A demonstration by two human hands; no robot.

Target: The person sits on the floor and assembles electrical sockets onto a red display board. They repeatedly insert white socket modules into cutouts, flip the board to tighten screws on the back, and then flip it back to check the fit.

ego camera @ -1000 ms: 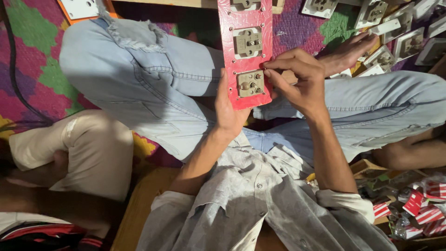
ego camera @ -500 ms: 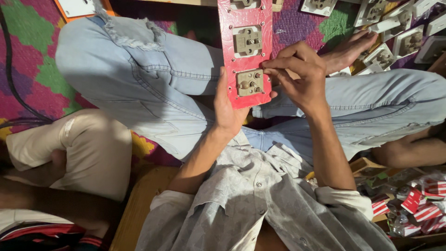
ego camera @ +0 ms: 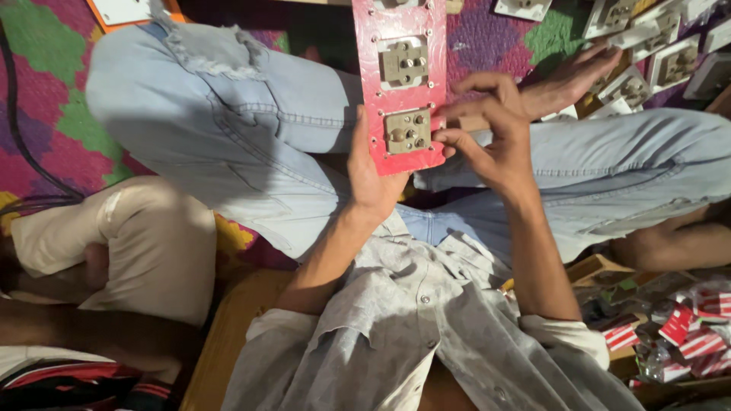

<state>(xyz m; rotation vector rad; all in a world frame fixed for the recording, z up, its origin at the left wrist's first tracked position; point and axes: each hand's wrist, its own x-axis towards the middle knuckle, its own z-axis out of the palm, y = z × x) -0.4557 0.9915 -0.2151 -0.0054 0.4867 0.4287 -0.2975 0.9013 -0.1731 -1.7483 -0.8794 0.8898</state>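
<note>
Gripping the red switch panel, long axis running away, both hands grasping.

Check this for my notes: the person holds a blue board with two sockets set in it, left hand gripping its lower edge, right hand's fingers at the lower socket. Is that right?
Not quite. The board is red, not blue, as the head view shows. The rest holds: two sockets are set in it, the left hand grips its lower edge, and the right hand has its fingers at the lower socket.
</note>
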